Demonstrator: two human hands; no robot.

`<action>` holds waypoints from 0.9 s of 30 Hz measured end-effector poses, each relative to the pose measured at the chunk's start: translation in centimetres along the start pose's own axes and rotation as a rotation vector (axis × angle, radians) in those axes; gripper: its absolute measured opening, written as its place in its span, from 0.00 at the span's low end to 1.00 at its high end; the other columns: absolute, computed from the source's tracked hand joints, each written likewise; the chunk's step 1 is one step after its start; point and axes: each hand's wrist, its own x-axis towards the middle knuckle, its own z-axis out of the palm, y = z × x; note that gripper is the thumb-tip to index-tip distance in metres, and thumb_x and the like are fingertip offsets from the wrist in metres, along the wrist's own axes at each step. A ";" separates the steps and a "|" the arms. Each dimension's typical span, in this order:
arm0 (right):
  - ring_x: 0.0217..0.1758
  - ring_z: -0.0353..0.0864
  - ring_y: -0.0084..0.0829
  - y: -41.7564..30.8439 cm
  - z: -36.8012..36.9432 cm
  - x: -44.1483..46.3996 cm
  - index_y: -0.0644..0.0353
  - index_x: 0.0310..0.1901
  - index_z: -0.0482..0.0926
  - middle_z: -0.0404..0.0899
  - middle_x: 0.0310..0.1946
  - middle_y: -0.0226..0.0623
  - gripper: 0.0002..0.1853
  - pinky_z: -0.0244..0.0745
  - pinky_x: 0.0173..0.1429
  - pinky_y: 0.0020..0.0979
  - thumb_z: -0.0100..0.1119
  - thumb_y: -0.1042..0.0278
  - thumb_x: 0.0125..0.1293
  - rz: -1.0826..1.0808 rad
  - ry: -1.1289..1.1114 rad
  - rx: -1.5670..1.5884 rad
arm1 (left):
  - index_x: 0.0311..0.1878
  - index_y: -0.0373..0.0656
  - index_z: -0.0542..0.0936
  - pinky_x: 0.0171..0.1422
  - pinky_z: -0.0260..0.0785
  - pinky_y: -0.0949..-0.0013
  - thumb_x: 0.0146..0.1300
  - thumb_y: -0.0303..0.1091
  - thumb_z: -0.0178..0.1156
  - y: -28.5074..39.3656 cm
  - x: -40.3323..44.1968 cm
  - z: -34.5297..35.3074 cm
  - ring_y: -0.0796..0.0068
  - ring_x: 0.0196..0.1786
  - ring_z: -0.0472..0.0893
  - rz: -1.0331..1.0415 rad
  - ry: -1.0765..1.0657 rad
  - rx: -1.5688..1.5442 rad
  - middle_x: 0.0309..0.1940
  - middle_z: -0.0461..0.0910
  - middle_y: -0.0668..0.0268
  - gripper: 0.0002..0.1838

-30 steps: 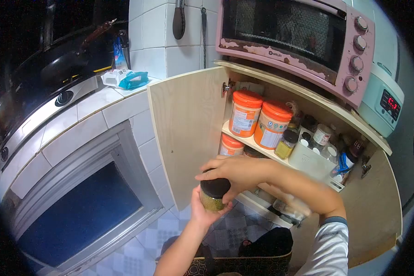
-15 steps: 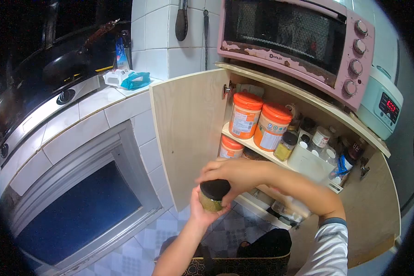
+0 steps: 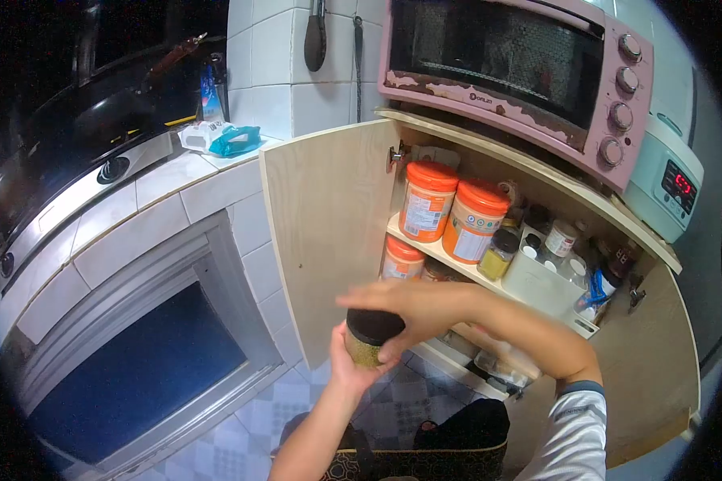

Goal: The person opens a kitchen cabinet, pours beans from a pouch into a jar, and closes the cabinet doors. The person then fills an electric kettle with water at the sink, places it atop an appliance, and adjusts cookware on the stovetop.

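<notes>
A glass jar [image 3: 364, 353] with a wide black lid [image 3: 375, 324] and greenish-yellow contents is held up in front of the cupboard. My left hand [image 3: 351, 362] is wrapped around the jar from below and the left. Over the lid lies my right hand [image 3: 413, 309], its thumb against the jar's right side. The right fingers reach across the far edge of the lid and are slightly blurred. The jar is a little tilted, and part of its lid is hidden beneath the right hand.
The open cupboard holds orange-lidded tubs [image 3: 429, 200], a yellow-filled jar [image 3: 499, 255] and a white bin [image 3: 541, 284] of bottles. Its left door [image 3: 329, 232] stands open near my hands. Above are a pink oven [image 3: 497, 96] and a green cooker [image 3: 666, 180]. A stove [image 3: 72, 192] is at left.
My right fingers have straightened and shifted a little left across the lid; before, they were curled over it. The left hand and jar have barely moved.
</notes>
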 end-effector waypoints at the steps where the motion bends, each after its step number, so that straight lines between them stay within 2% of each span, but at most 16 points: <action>1: 0.51 0.74 0.42 -0.1 -0.2 -0.2 0.59 0.59 0.63 0.71 0.51 0.48 0.41 0.70 0.49 0.40 0.65 0.46 0.46 -0.029 -0.236 0.099 | 0.53 0.51 0.71 0.47 0.67 0.56 0.56 0.58 0.37 0.0 0.0 0.1 0.59 0.50 0.72 0.022 -0.007 0.032 0.50 0.72 0.62 0.29; 2: 0.51 0.74 0.42 -1.0 -1.3 0.7 0.59 0.59 0.63 0.71 0.51 0.48 0.41 0.70 0.49 0.40 0.65 0.46 0.46 -0.022 -0.233 0.096 | 0.53 0.51 0.71 0.47 0.67 0.56 0.56 0.58 0.37 -0.1 0.3 -0.3 0.59 0.50 0.72 0.016 -0.011 0.035 0.50 0.72 0.62 0.29; 4: 0.59 0.67 0.42 -3.4 -4.2 3.3 0.50 0.63 0.59 0.58 0.61 0.44 0.45 0.68 0.54 0.38 0.69 0.53 0.42 0.709 -0.832 -0.014 | 0.54 0.53 0.70 0.47 0.67 0.56 0.56 0.58 0.37 -0.5 1.3 -1.6 0.60 0.51 0.72 -0.043 -0.075 0.046 0.51 0.72 0.63 0.28; 5: 0.59 0.67 0.42 -3.2 -4.1 2.5 0.50 0.63 0.59 0.58 0.61 0.44 0.45 0.68 0.54 0.38 0.69 0.53 0.42 0.716 -0.825 -0.015 | 0.54 0.53 0.70 0.47 0.67 0.56 0.56 0.58 0.37 -0.5 1.3 -1.6 0.60 0.51 0.72 -0.049 -0.079 0.052 0.51 0.72 0.63 0.28; 7: 0.59 0.67 0.42 -2.5 -3.1 0.2 0.47 0.62 0.62 0.59 0.61 0.44 0.44 0.68 0.54 0.39 0.71 0.53 0.40 0.312 -0.361 0.063 | 0.53 0.52 0.70 0.51 0.63 0.53 0.52 0.60 0.42 -0.4 1.0 -1.2 0.57 0.52 0.70 -0.027 -0.075 0.081 0.52 0.71 0.62 0.30; 8: 0.59 0.67 0.42 -1.9 -2.1 -0.3 0.47 0.62 0.62 0.59 0.61 0.44 0.44 0.68 0.54 0.39 0.71 0.53 0.40 0.320 -0.357 0.060 | 0.53 0.52 0.70 0.51 0.63 0.53 0.52 0.60 0.42 -0.4 0.8 -0.7 0.57 0.52 0.70 -0.035 -0.080 0.085 0.52 0.71 0.62 0.30; 10: 0.57 0.67 0.42 -1.0 -0.2 -1.0 0.45 0.62 0.62 0.64 0.56 0.42 0.45 0.68 0.52 0.40 0.71 0.54 0.38 0.054 -0.283 0.130 | 0.53 0.53 0.70 0.51 0.63 0.53 0.53 0.60 0.41 -0.4 0.2 0.2 0.58 0.52 0.70 -0.015 -0.027 0.096 0.52 0.71 0.62 0.30; 11: 0.51 0.67 0.43 -1.3 0.0 -1.1 0.49 0.61 0.62 0.66 0.50 0.44 0.42 0.68 0.50 0.40 0.69 0.53 0.41 0.055 -0.277 0.054 | 0.53 0.52 0.70 0.48 0.65 0.53 0.53 0.61 0.41 -0.2 0.9 -1.6 0.59 0.51 0.71 -0.063 -0.084 0.051 0.52 0.70 0.62 0.30; 12: 0.51 0.67 0.43 -1.4 0.7 -1.4 0.49 0.61 0.62 0.66 0.50 0.44 0.42 0.68 0.50 0.40 0.69 0.53 0.41 0.066 -0.275 0.050 | 0.53 0.52 0.70 0.48 0.65 0.53 0.53 0.61 0.41 -0.3 0.8 -1.9 0.59 0.51 0.71 -0.074 -0.089 0.054 0.52 0.70 0.62 0.30; 14: 0.46 0.68 0.43 -1.3 2.6 -2.3 0.54 0.59 0.63 0.67 0.46 0.45 0.38 0.68 0.47 0.39 0.64 0.51 0.45 0.033 -0.068 -0.070 | 0.55 0.53 0.68 0.45 0.66 0.53 0.54 0.60 0.41 -0.3 0.8 -1.5 0.59 0.52 0.70 0.026 -0.020 0.158 0.52 0.70 0.62 0.30; 15: 0.44 0.69 0.44 -1.3 2.9 -2.5 0.57 0.57 0.64 0.67 0.47 0.47 0.36 0.68 0.45 0.39 0.61 0.47 0.47 -0.032 -0.030 -0.136 | 0.54 0.50 0.68 0.39 0.70 0.60 0.56 0.57 0.42 -0.8 0.3 0.1 0.62 0.50 0.72 0.148 0.046 0.149 0.48 0.71 0.62 0.28; 17: 0.43 0.69 0.43 -1.2 3.4 -3.1 0.57 0.57 0.64 0.67 0.47 0.47 0.37 0.68 0.44 0.38 0.60 0.46 0.48 -0.052 0.035 -0.189 | 0.56 0.45 0.67 0.55 0.67 0.57 0.58 0.55 0.42 -1.1 0.3 0.6 0.60 0.56 0.70 0.260 0.006 0.154 0.52 0.69 0.60 0.29; 18: 0.43 0.69 0.42 -1.3 3.5 -3.5 0.56 0.57 0.64 0.66 0.47 0.46 0.37 0.69 0.43 0.38 0.59 0.44 0.48 -0.070 0.085 -0.198 | 0.56 0.44 0.67 0.57 0.65 0.58 0.58 0.54 0.41 -1.2 0.4 0.2 0.60 0.57 0.69 0.272 -0.018 0.168 0.54 0.69 0.59 0.29; 21: 0.41 0.68 0.44 -1.9 3.8 -3.9 0.54 0.56 0.63 0.64 0.46 0.48 0.34 0.72 0.39 0.39 0.57 0.45 0.50 -0.019 0.145 -0.165 | 0.52 0.42 0.69 0.54 0.66 0.59 0.60 0.52 0.41 -1.8 0.7 0.0 0.62 0.54 0.71 0.327 0.048 0.145 0.50 0.71 0.60 0.26; 26: 0.41 0.69 0.42 -2.4 5.3 -5.1 0.51 0.58 0.62 0.63 0.49 0.47 0.34 0.74 0.36 0.36 0.56 0.44 0.51 0.087 0.207 -0.233 | 0.50 0.39 0.71 0.54 0.67 0.62 0.60 0.53 0.41 -2.1 1.5 -0.7 0.63 0.49 0.74 0.470 0.051 0.247 0.44 0.75 0.59 0.27; 27: 0.41 0.69 0.42 -2.4 5.6 -5.6 0.51 0.58 0.61 0.62 0.50 0.47 0.35 0.74 0.36 0.36 0.56 0.44 0.51 0.127 0.228 -0.229 | 0.49 0.39 0.71 0.51 0.69 0.62 0.59 0.53 0.42 -2.3 1.4 -0.4 0.63 0.47 0.75 0.483 0.052 0.279 0.44 0.75 0.59 0.27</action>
